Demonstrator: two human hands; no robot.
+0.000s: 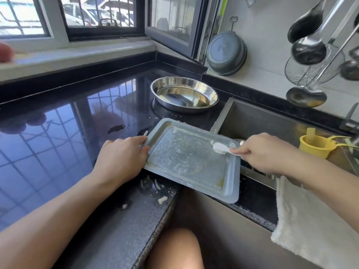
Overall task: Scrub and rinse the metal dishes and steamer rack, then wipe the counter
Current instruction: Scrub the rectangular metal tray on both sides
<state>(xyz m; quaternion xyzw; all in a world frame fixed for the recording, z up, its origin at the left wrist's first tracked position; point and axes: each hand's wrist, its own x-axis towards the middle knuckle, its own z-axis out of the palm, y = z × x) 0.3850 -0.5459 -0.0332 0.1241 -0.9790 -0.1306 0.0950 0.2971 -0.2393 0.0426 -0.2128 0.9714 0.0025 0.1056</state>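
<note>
Scrubbing: tray point(191, 162), long axis far-left to near-right; left hand point(121, 158) pinching its left rim; right hand point(266, 152) gripping brush point(220, 147) at its far-right corner.

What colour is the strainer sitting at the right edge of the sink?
Yellow. The strainer shows best in the head view, the only one, beside the sink.

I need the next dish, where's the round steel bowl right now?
The round steel bowl sits on the black counter behind the rectangular metal tray, left of the sink.
</note>
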